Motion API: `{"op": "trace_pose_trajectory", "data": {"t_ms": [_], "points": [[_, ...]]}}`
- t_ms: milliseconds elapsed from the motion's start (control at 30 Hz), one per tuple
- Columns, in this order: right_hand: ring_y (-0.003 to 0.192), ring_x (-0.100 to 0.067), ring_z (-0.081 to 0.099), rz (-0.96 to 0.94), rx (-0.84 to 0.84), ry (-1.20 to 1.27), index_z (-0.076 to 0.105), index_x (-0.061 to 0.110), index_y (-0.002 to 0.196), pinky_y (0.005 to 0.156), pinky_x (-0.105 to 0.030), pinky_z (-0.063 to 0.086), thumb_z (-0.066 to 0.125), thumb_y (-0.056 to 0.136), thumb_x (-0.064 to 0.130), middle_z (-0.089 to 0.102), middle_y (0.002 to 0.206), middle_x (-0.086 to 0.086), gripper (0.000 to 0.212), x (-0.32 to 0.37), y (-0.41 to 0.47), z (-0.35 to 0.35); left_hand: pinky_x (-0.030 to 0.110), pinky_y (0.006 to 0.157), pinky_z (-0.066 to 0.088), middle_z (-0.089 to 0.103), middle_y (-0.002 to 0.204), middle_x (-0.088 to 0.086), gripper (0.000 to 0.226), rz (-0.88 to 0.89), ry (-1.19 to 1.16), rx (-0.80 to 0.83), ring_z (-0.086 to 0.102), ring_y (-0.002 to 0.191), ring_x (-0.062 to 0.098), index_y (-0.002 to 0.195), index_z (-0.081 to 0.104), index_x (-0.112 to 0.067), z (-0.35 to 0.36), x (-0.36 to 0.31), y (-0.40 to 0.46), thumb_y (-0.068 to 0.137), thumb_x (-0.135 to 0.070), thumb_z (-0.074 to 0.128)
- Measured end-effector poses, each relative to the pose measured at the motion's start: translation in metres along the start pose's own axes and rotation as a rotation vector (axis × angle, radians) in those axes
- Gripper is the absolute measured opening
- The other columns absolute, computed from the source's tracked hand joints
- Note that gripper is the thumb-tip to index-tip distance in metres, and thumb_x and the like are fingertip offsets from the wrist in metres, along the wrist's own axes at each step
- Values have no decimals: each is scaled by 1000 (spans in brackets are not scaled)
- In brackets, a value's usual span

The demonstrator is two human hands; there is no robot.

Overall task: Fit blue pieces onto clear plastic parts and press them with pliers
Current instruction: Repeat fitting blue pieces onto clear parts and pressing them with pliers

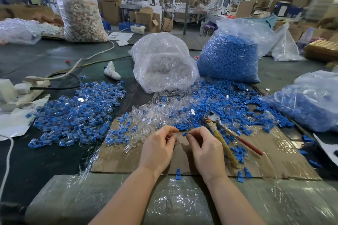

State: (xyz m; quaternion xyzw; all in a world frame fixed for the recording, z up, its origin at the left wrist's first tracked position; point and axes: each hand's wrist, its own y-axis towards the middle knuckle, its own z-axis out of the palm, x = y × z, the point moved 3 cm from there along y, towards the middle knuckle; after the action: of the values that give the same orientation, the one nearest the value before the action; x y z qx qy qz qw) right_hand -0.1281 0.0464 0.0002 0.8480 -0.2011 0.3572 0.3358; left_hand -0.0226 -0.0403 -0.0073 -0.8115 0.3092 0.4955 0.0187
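My right hand (205,149) pinches a small blue piece (185,134) between thumb and fingertips above the cardboard sheet (117,160). My left hand (158,147) sits just left of it with fingers curled; what it holds is hidden. The pliers (224,134), with one red handle and one wrapped handle, lie on the cardboard right beside my right hand. Loose clear plastic parts (153,115) are heaped ahead of my hands. Loose blue pieces (219,104) spread to the right of them. A pile of fitted blue-and-clear parts (76,113) lies at the left.
A clear bag of plastic parts (164,67) and a bag of blue pieces (230,56) stand behind the piles. Another bag of blue pieces (311,102) lies at the right. A power strip with cables (36,82) is at the left. A person stands behind a tall bag (82,14).
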Motion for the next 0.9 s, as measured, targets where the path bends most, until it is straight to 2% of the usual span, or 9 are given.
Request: {"op": "trace_pose_trajectory", "data": {"t_ms": [233, 433, 567, 700, 900], "points": [[74, -8, 60, -32, 47, -2, 62, 21, 84, 71, -32, 52, 63, 88, 18, 64, 77, 9, 5, 0, -1, 3, 9, 69, 49, 66, 75, -13, 15, -28, -90, 44, 61, 72, -6, 91, 60, -30, -1, 0, 1, 90, -15, 59], [75, -12, 55, -90, 41, -176, 62, 18, 82, 69, -28, 45, 62, 88, 23, 63, 78, 6, 8, 1, -2, 4, 10, 70, 50, 69, 77, -9, 17, -61, -152, 71, 64, 71, -3, 88, 61, -30, -2, 0, 1, 89, -13, 59], [76, -14, 55, -98, 82, -223, 61, 18, 82, 70, -29, 44, 60, 89, 25, 62, 78, 7, 10, 1, -2, 8, 5, 68, 46, 69, 75, -10, 22, -68, -185, 84, 64, 71, -5, 83, 60, -32, -3, -1, 1, 87, -11, 61], [77, -14, 57, -97, 87, -234, 64, 18, 83, 70, -29, 44, 61, 89, 25, 64, 79, 6, 10, 0, -1, 8, 7, 70, 47, 68, 75, -10, 23, -59, -168, 92, 63, 72, -5, 83, 59, -32, -3, -1, 1, 88, -10, 61], [73, -13, 57, -158, 63, -247, 64, 16, 82, 67, -26, 43, 64, 86, 23, 64, 77, 5, 9, 5, -3, 7, 5, 64, 45, 65, 79, -9, 21, -37, -157, 82, 60, 72, -6, 86, 58, -31, -3, -2, 1, 90, -10, 57]]}}
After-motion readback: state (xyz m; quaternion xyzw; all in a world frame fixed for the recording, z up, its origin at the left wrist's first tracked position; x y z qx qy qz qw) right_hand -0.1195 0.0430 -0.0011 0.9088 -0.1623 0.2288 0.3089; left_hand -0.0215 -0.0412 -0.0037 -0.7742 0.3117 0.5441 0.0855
